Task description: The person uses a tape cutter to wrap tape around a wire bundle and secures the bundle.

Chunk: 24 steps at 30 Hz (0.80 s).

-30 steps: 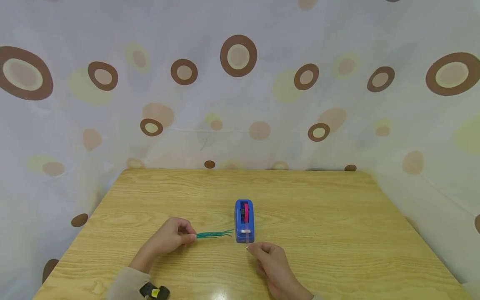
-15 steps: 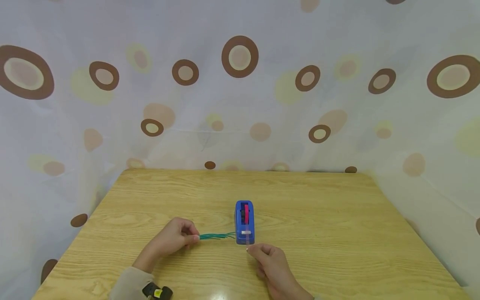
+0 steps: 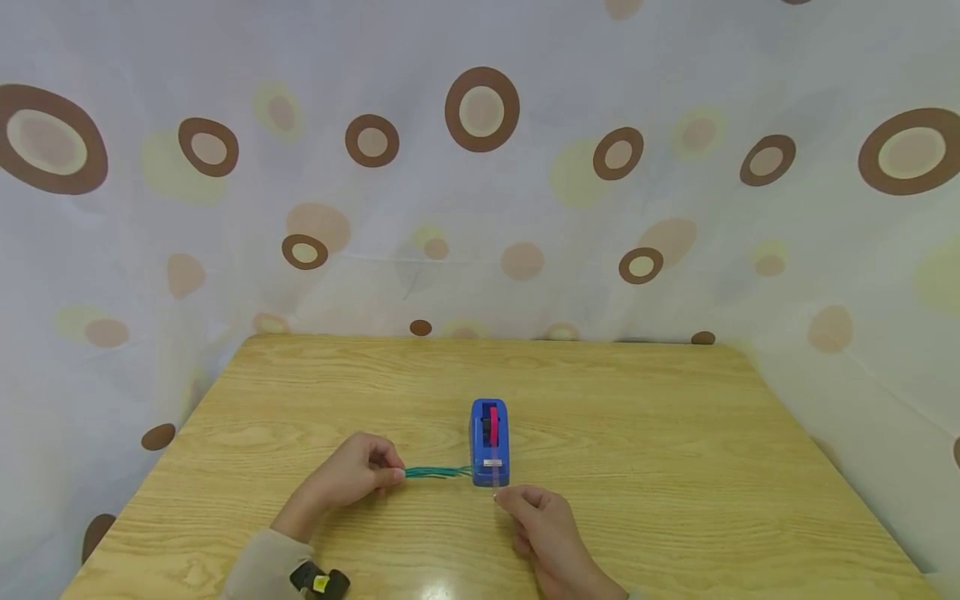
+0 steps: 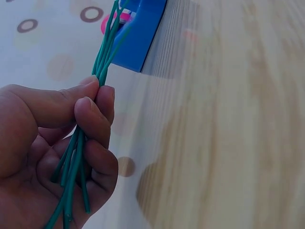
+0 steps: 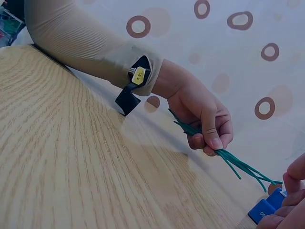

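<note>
A bundle of thin green wires is pinched between the thumb and fingers of my left hand. Their far ends fan out and overlap the front of a blue tape dispenser in the head view. In the left wrist view, the wires' rear ends spread below the grip, across the palm. The dispenser carries a roll with a pink core. My right hand pinches the end of a clear tape strip drawn out past the dispenser's front.
The dispenser stands on a wooden table. A pale curtain with brown rings hangs behind and at both sides. A black strap with a yellow label sits on the left sleeve.
My left hand has moved slightly right with the green wires, bringing their ends over the dispenser's front. The right hand stays at the tape end.
</note>
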Each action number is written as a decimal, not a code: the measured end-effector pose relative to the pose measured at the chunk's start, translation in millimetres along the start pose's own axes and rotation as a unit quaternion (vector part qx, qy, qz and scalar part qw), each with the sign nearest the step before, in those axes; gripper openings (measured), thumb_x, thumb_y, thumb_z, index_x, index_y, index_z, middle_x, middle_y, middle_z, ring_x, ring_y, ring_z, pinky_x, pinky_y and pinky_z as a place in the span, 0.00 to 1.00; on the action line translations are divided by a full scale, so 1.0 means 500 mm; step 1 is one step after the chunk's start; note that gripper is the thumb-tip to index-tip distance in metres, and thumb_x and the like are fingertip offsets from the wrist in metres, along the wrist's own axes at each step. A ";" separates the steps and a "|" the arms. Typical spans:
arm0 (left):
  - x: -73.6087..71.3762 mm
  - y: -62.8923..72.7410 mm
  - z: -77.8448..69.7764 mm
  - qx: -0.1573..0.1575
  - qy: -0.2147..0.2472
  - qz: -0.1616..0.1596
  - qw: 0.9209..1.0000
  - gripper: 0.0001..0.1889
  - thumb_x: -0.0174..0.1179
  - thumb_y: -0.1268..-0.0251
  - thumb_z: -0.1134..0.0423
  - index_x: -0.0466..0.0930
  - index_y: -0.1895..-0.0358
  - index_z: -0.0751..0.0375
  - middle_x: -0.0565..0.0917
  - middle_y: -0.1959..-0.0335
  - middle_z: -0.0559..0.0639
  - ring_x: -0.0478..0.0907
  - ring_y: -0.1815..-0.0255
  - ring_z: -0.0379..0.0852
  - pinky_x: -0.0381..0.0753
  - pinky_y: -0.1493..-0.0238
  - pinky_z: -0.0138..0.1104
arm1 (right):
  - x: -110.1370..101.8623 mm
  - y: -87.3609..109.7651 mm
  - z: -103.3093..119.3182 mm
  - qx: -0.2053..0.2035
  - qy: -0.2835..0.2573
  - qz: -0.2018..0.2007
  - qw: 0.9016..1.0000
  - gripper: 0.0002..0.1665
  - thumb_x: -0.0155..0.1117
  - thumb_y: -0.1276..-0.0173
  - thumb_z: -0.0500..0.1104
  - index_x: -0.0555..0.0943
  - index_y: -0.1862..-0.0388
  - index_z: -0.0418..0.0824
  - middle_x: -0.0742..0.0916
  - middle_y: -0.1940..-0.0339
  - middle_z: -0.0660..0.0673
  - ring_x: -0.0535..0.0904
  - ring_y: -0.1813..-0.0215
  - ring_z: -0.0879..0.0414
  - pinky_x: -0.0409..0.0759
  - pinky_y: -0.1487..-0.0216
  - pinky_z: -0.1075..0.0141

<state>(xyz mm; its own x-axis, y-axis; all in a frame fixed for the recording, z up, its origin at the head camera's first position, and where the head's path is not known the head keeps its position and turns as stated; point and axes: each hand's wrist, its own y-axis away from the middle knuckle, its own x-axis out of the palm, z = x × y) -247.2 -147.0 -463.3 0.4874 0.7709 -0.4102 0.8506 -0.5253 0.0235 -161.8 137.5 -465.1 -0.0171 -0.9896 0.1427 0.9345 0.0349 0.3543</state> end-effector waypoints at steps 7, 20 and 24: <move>0.011 -0.007 -0.004 -0.005 -0.003 0.013 1.000 0.05 0.64 0.35 0.70 0.82 0.69 0.66 0.82 0.75 0.54 0.75 0.78 0.44 0.74 0.75 0.31 | -0.001 0.001 0.000 -0.003 -0.004 0.000 1.000 0.12 0.66 0.31 0.44 0.84 0.60 0.34 0.67 0.84 0.55 0.60 0.79 0.61 0.62 0.77 0.70; 0.025 -0.017 -0.011 -0.003 0.004 0.022 1.000 0.05 0.63 0.34 0.70 0.82 0.69 0.67 0.82 0.75 0.56 0.74 0.79 0.44 0.73 0.76 0.31 | -0.003 0.004 0.004 -0.007 -0.014 0.011 1.000 0.12 0.66 0.31 0.43 0.84 0.61 0.34 0.67 0.83 0.54 0.60 0.78 0.61 0.61 0.77 0.70; 0.028 -0.019 -0.012 0.001 0.001 0.022 1.000 0.05 0.63 0.34 0.70 0.83 0.69 0.67 0.82 0.75 0.55 0.74 0.79 0.44 0.73 0.76 0.31 | -0.002 0.005 0.004 -0.008 -0.015 0.011 1.000 0.12 0.66 0.31 0.43 0.84 0.61 0.33 0.67 0.83 0.54 0.61 0.77 0.61 0.61 0.77 0.70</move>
<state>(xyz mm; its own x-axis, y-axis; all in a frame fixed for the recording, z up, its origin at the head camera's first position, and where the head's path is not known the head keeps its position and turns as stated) -247.4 -128.8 -464.1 0.5242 0.7476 -0.4078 0.8281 -0.5592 0.0393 -160.0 139.0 -462.7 -0.0066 -0.9841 0.1773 0.9400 0.0544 0.3367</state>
